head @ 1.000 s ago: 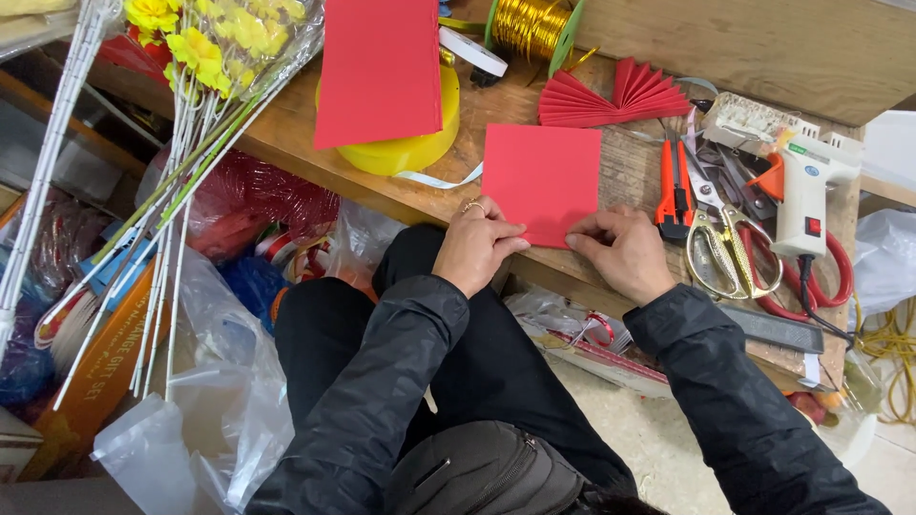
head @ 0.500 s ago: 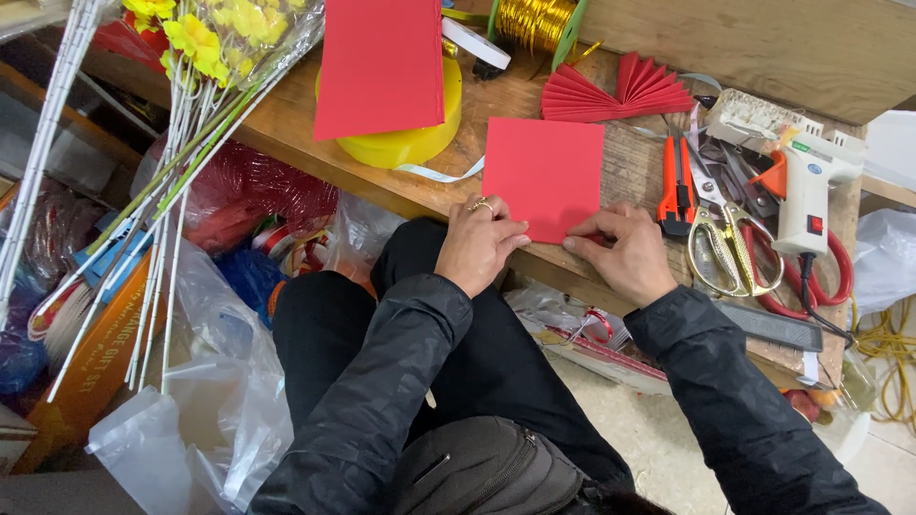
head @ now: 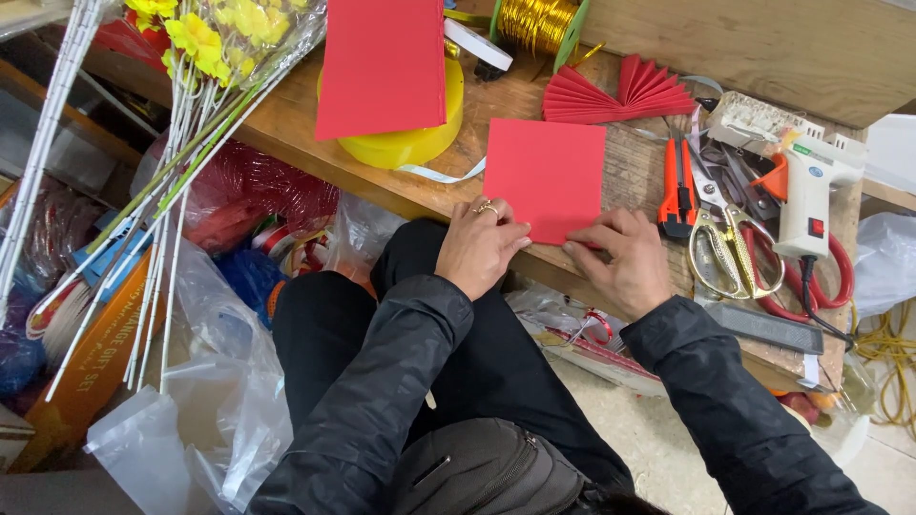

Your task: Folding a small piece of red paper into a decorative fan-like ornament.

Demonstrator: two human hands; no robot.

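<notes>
Nearest the camera, both hands work the near edge of a red paper sheet [head: 546, 176] that lies flat at the front of the wooden bench [head: 296, 124]. The left hand [head: 480, 250] curls over the sheet's near left corner, fingers bunched together and pressing down on the paper. The right hand [head: 620, 259] pinches the near edge with thumb and fingertips closed on it, as if creasing a narrow fold; holding it at the bench lip gives a hard surface to press against.

The sheet is almost square, slightly skewed to the bench edge, its folded edge running left to right across the person, its free edge pointing away.

Further back lie scissors [head: 727, 250] and a glue gun [head: 809, 191] just to the right, within reach. Beyond are a pleated red fan [head: 620, 93], a yellow tape roll [head: 405, 143] bearing another red sheet [head: 382, 65], and gold wire [head: 532, 19].
</notes>
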